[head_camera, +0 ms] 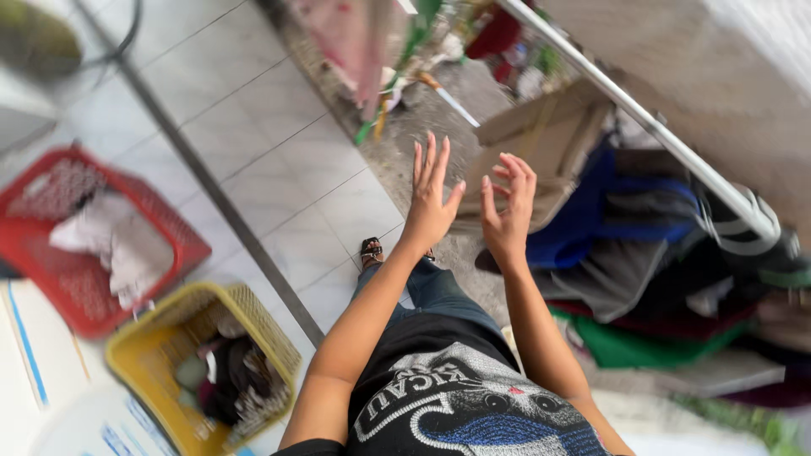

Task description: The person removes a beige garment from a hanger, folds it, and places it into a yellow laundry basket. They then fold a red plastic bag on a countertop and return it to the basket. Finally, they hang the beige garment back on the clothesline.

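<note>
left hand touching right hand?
Apart. The head view shows a strip of grey floor between the left hand and the right hand; both are raised, open and empty.

Black printed T-shirt [456, 397], blue jeans [439, 291], dark sandal [371, 250], bare forearms

Pale square floor tiles [253, 143] spread left of the fingers, crossed by a dark metal strip [211, 181]. Rough grey concrete ground [422, 127] lies just beyond the fingers. A white wall [718, 76] rises to their right in daylight.

left hand [431, 203] and right hand [507, 211] raised, empty, yellow basket [160, 338] below
</note>
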